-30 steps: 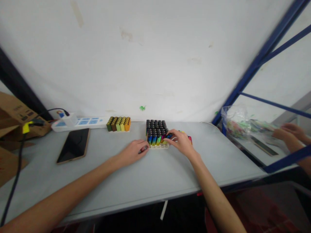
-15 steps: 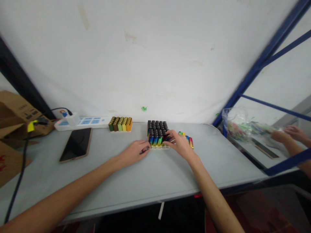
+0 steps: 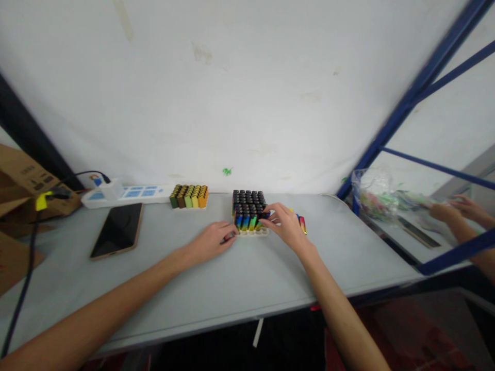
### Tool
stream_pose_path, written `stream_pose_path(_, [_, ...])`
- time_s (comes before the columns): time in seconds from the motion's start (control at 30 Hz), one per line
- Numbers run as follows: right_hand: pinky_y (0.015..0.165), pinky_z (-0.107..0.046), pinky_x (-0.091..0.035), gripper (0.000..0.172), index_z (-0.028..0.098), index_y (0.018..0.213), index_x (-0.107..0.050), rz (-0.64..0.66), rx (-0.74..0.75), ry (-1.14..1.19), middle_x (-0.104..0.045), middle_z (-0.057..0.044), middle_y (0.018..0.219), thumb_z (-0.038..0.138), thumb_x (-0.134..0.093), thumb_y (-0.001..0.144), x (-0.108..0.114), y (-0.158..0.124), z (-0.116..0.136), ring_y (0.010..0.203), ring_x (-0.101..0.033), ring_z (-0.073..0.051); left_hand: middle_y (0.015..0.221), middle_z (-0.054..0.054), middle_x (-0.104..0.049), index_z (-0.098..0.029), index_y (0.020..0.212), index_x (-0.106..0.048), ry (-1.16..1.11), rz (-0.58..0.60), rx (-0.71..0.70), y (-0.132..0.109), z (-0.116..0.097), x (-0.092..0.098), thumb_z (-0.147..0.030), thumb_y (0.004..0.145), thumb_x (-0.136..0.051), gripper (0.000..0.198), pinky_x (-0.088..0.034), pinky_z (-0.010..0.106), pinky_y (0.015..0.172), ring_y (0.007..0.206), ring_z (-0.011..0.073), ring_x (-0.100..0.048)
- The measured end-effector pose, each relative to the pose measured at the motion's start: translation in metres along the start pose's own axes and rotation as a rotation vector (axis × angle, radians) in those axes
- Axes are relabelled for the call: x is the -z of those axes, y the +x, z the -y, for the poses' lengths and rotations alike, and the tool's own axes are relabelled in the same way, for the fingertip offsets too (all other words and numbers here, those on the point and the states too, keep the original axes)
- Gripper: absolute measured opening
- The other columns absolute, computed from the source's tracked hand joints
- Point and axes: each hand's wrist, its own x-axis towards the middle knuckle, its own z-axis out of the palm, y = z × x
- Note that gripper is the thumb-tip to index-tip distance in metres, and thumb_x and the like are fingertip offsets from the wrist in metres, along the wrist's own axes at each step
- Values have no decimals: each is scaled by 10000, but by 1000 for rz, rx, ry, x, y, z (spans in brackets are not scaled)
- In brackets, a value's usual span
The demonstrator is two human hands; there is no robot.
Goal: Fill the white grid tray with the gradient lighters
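A white tray (image 3: 251,233) packed with rainbow-coloured lighters with black tops (image 3: 248,207) stands in the middle of the grey table (image 3: 240,278). My right hand (image 3: 286,226) pinches a lighter at the tray's front right corner. Several loose lighters (image 3: 301,223) lie just right of that hand, partly hidden by it. My left hand (image 3: 211,241) rests on the table against the tray's left front edge, fingers curled around a small dark and red thing.
A second block of green, yellow and orange lighters (image 3: 189,197) stands left of the tray near the wall. A phone (image 3: 117,230) lies face up at left, behind it a power strip (image 3: 127,195). Cardboard boxes (image 3: 23,190) sit far left. Another person's hands (image 3: 458,211) work beyond the blue frame (image 3: 406,103) at right.
My right hand shifted slightly along the tray's right front corner, still at the lighters. My left hand stayed beside the tray. The view wobbled a little.
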Motion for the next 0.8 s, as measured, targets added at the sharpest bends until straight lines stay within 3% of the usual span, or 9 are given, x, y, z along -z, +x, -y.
stream_pose_path(0.47, [740,-295,-612,208,230,1092,-675,-7,82,28,-634,-70,1052,371,-560,993,4,4,10,788,-658,-142,781,11,-580,-195,943,-626,1,-7,1,0,-2,2,-259,957,-491,150,-427,275,725,726,171,-555])
stream_pose_path(0.8, [818,-327,-595,214,231,1018,-735,-8,67,-14,-706,-80,1025,364,-570,989,12,5,14,923,-684,-188,763,9,-575,-196,922,-621,-10,-2,8,1,-4,3,-251,949,-490,145,-435,278,734,721,172,-552])
